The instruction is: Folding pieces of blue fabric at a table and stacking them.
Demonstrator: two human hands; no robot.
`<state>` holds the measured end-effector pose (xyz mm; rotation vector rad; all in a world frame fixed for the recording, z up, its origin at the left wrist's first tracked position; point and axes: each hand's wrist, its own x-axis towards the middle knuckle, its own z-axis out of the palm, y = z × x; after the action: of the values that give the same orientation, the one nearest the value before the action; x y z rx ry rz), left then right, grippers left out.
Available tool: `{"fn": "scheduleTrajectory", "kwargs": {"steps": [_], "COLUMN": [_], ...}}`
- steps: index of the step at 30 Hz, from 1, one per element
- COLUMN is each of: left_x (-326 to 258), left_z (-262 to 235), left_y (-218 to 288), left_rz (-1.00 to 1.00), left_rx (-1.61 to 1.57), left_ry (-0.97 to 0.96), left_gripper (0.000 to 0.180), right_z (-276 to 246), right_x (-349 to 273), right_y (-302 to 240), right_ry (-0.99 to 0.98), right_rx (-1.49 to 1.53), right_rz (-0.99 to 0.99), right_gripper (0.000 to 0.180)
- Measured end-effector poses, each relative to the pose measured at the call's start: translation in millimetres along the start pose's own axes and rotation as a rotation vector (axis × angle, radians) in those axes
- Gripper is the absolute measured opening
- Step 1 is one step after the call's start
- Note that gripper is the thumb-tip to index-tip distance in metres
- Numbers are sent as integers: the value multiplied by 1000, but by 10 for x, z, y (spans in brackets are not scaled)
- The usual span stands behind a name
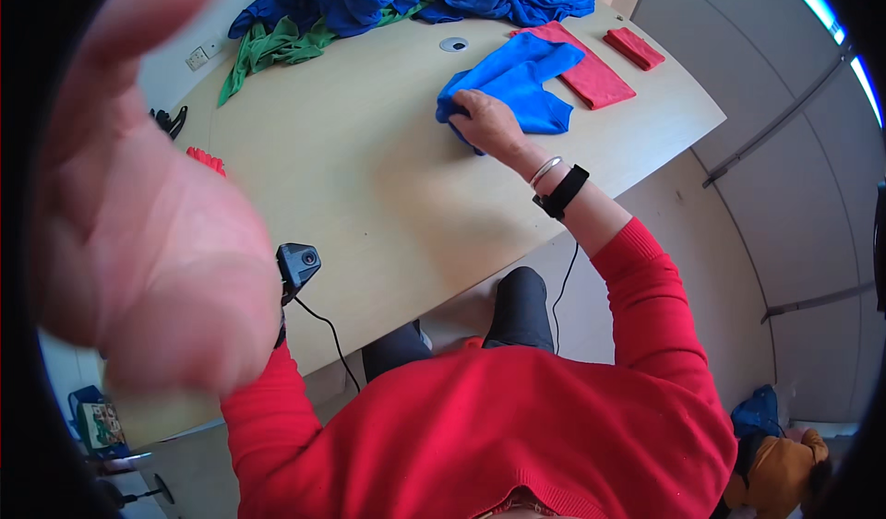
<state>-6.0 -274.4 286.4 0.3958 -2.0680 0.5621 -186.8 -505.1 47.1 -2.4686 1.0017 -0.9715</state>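
My left hand (138, 214) is raised very close to the camera, blurred, palm toward me and fingers spread, with nothing in it. My right hand (486, 120) rests on the beige table (369, 168), fingers closed on the near corner of a blue cloth (517, 81). The blue cloth lies partly folded and overlaps a flat red cloth (591, 71). A bracelet and a black wristband sit on my right wrist.
A heap of blue and green cloths (369, 2) fills the far side of the table. A small folded red cloth (634, 47) lies at the far right. A black camera with a cable (298, 265) sits near the front edge. A round cable port (453, 45) is in the tabletop.
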Motion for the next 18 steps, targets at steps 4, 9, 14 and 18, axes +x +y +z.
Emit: {"fn": "scheduleTrajectory", "kwargs": {"steps": [4, 9, 14, 18], "left_x": [-576, -1514, -1661, -1659], "left_z": [1026, 1402, 1801, 2329], "left_y": [-239, -160, -9, 26], "left_rz": [-692, -1084, -734, -576], "left_rx": [-30, -268, -214, -162], "left_ry": [-209, -366, -559, -553], "left_gripper": [14, 16, 20, 25], "right_z": [-188, -339, -509, -462], "right_x": [-267, -325, -599, -755], "right_y": [-411, -312, 617, 601], "right_ry": [-210, -585, -235, -459], "right_rx": [225, 669, -436, -143], "right_rz": [-43, 168, 131, 403], "right_gripper": [23, 26, 32, 34]}}
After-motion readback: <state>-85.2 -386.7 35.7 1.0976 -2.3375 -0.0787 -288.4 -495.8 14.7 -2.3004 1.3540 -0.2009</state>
